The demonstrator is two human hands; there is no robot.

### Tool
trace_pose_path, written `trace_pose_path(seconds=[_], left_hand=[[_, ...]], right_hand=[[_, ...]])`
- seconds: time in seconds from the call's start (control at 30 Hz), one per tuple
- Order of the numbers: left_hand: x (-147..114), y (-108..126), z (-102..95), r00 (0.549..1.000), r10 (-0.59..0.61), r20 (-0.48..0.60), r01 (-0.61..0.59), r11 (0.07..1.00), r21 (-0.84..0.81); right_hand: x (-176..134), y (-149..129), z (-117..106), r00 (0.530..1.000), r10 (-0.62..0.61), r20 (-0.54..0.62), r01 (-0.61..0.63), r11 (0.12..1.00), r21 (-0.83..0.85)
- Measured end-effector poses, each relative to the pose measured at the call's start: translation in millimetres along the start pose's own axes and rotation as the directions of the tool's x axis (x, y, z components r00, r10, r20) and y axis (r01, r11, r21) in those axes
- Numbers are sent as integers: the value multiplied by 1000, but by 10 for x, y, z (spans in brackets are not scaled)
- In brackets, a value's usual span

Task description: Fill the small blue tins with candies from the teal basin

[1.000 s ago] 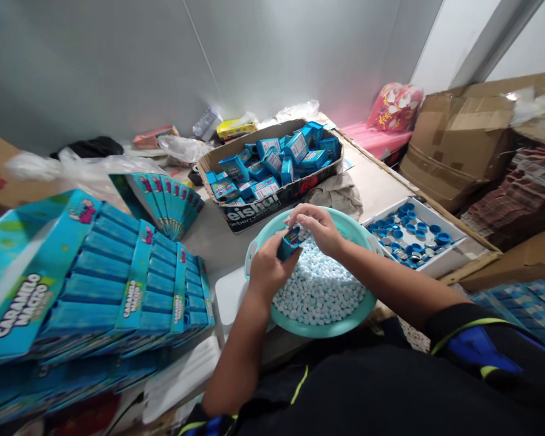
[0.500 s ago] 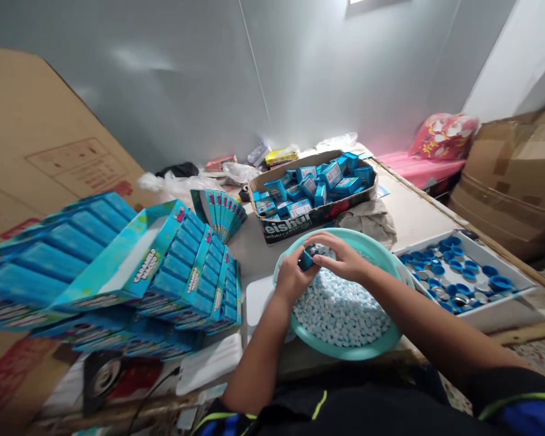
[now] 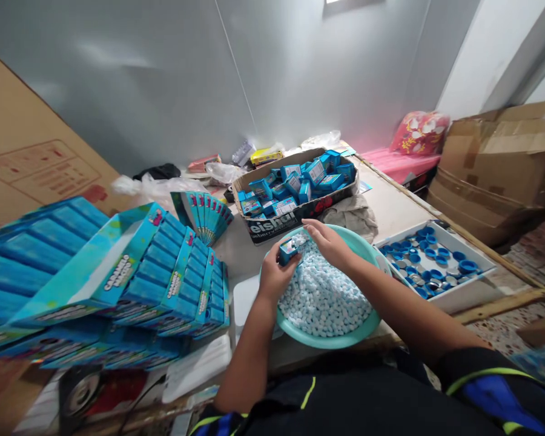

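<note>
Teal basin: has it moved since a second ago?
No. Against the open carton behind it, the teal basin shows no clear shift either way; the camera's view moved.

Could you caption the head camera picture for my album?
Over a turquoise basin of pale pellets, the left hand holds a small blue box, the right hand close beside it.

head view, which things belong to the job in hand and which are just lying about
Probably the job:
small blue box in the left hand
pale pellets beneath the right hand
teal basin holding the pellets
carton of blue boxes

Seemingly just lying about:
grey cloth
yellow packet
red patterned bag
</note>
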State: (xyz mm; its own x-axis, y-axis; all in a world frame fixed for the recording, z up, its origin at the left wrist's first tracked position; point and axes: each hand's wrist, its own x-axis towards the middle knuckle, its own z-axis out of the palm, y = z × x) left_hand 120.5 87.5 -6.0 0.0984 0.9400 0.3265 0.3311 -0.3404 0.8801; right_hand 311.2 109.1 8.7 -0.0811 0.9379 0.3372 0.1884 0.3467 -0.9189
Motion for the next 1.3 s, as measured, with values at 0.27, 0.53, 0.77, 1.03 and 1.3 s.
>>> trace_pose_path(seconds=[0.27, 0.53, 0.77, 1.03, 1.3], left_hand=[[-1, 19, -20, 996, 79, 49, -84, 989, 119], [-13, 45, -13, 995, 75, 64, -83, 988, 134], [-19, 70, -32, 990, 80, 115, -96, 986, 140], [-16, 65, -35, 992, 78, 95, -95, 975, 199], [-20, 70, -27, 992, 55, 110, -77, 974, 212]], right_hand=[[-47, -68, -1, 964, -241, 111, 261, 937, -231], [-27, -29, -13, 954, -274, 124, 298, 917, -266], [-35, -56, -27, 968, -212, 131, 239, 940, -245], [-27, -45, -19, 981, -167, 101, 189, 945, -267], [-32, -89, -55, 997, -68, 33, 76, 889, -451]])
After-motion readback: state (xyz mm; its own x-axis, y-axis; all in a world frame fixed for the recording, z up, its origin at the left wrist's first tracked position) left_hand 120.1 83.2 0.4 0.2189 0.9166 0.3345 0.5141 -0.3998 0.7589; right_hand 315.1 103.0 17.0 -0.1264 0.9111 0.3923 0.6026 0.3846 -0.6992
